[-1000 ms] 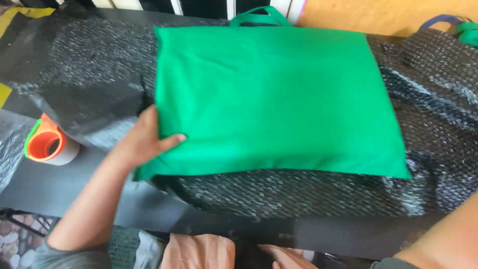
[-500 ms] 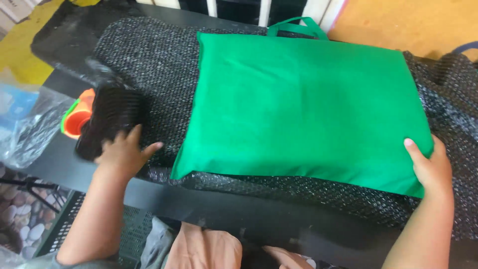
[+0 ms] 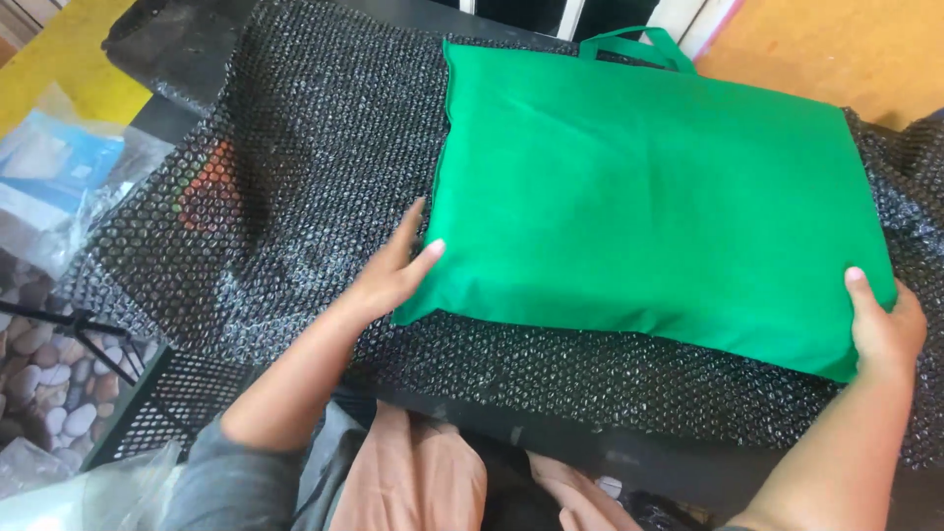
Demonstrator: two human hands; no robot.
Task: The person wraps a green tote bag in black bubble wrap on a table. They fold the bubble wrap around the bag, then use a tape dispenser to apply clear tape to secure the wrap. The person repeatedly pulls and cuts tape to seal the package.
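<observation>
Bag: a flat green cloth bag (image 3: 649, 197) lies on the black wrap, right of the scene's middle, its long near edge facing the person.
Handles: two green loops (image 3: 639, 44) stick out past the bag's far edge.
Left hand: the left hand (image 3: 393, 270) is at the bag's near left corner, fingers slipped under the edge, thumb pressed on top; it grips the corner.
Right hand: the right hand (image 3: 885, 329) holds the bag's near right corner, thumb on the green cloth, fingers curled beneath and hidden.
Wrap: a sheet of black bubble wrap (image 3: 285, 187) is spread under the bag and reaches well past it to the left, and to the near and right edges.
Orange shape: something orange (image 3: 206, 192) shows dimly through the wrap at the left; what it is cannot be told.
Table: a dark table (image 3: 629, 462) carries the wrap; its near edge shows as a black strip below the bubbles.
Plastic bags: clear plastic packets (image 3: 59, 187) with blue inside lie at the far left, beside the wrap.
Floor: pebbled ground (image 3: 39, 393) shows at the near left, below the table.
Lap: peach-coloured cloth (image 3: 423, 477) and a grey sleeve (image 3: 226, 482) sit at the near edge, between the two forearms.
</observation>
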